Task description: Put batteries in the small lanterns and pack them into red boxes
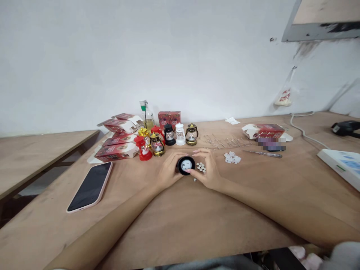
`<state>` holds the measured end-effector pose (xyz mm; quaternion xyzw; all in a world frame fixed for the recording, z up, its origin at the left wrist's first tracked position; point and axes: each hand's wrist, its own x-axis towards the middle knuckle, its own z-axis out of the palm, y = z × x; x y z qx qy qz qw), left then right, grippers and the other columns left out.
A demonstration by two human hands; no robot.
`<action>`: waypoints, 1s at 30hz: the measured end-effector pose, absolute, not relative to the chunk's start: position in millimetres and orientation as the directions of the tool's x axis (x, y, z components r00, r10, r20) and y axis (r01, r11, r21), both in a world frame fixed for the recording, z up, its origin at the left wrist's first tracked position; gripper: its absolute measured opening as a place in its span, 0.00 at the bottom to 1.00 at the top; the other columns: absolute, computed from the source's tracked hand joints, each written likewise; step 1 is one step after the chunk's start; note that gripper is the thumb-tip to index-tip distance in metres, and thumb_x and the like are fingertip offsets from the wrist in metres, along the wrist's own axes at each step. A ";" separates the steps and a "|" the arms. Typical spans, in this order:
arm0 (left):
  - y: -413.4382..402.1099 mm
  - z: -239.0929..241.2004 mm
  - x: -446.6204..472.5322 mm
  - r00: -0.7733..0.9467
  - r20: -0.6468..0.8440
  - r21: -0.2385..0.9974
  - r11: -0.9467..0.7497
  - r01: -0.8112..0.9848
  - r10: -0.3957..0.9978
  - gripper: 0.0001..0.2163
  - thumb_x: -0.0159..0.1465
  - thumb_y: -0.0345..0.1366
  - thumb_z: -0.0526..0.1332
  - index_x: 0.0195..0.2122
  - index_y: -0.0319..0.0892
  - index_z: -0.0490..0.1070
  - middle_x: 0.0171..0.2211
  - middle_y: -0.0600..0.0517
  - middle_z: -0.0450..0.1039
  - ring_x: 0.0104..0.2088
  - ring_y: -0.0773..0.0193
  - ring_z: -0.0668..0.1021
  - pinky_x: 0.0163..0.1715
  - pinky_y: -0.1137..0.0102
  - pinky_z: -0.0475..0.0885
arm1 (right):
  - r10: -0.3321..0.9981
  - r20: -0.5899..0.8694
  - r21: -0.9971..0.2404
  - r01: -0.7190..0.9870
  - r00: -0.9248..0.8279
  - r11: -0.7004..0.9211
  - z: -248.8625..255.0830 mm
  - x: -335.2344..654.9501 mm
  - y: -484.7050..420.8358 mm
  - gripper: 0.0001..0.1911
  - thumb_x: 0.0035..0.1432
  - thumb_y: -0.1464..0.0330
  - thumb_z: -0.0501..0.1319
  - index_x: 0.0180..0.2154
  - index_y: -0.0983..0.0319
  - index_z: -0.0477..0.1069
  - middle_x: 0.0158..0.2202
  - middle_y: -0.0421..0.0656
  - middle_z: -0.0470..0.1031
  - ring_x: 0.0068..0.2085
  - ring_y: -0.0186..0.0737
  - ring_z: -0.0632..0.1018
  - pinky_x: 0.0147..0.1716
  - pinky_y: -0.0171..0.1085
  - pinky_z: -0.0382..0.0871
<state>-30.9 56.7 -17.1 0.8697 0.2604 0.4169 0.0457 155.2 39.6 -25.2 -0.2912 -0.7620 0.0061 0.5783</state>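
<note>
A small black lantern (180,171) is turned so its round base faces me, showing a whitish inner part (186,164) with dark slots. My left hand (170,169) is closed around its left side. On the right, my right hand (207,169) curves about it, the thumb pressing at the lower edge of the whitish part and the fingers arched past the far rim. Several button cells (200,167) lie under the right palm, with a tiny light piece (195,180) nearer me. Just beyond stand several small lanterns, including a white one (180,134) and a red one (144,148).
A phone (90,186) lies at left, near red printed boxes (116,150). To the right are small white pieces (232,157), thin wire handles (225,141), a screwdriver (263,153), another red box (264,131) and a white device (341,167). A bottle (149,120) stands by the wall.
</note>
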 end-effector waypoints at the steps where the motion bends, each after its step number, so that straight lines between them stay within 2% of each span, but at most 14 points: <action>1: 56.8 -17.1 -31.1 0.520 0.699 0.295 -0.860 0.416 0.491 0.16 0.61 0.40 0.61 0.49 0.42 0.62 0.47 0.44 0.70 0.48 0.56 0.73 0.47 0.61 0.69 | 0.468 0.869 -0.367 0.423 -0.163 0.829 -25.1 155.2 40.0 0.21 0.53 0.62 0.65 0.46 0.58 0.61 0.44 0.47 0.68 0.48 0.47 0.71 0.47 0.48 0.66; 8: 57.9 -19.2 -32.9 0.518 0.679 0.309 -0.842 0.442 0.521 0.17 0.61 0.39 0.61 0.50 0.43 0.62 0.48 0.44 0.70 0.49 0.55 0.72 0.48 0.60 0.69 | 0.612 0.748 -0.493 0.401 -0.257 0.772 -22.9 155.8 40.7 0.18 0.55 0.61 0.63 0.46 0.59 0.62 0.44 0.47 0.71 0.46 0.46 0.72 0.47 0.47 0.66; 19: 58.5 -18.5 -32.1 0.547 0.669 0.249 -0.846 0.472 0.503 0.16 0.61 0.39 0.61 0.49 0.42 0.63 0.48 0.44 0.70 0.49 0.55 0.72 0.48 0.60 0.69 | 0.627 0.730 -0.570 0.265 -0.271 0.778 -19.8 158.5 42.8 0.15 0.52 0.61 0.66 0.40 0.60 0.67 0.42 0.46 0.73 0.46 0.44 0.73 0.47 0.46 0.67; 30: 58.0 -18.5 -32.0 0.600 0.634 0.099 -0.821 0.562 0.488 0.16 0.60 0.30 0.58 0.50 0.42 0.64 0.51 0.45 0.70 0.51 0.54 0.70 0.45 0.60 0.63 | 0.681 0.694 -0.658 0.176 -0.234 0.732 -27.4 158.0 48.3 0.17 0.48 0.57 0.68 0.33 0.60 0.66 0.41 0.45 0.72 0.44 0.43 0.74 0.46 0.45 0.67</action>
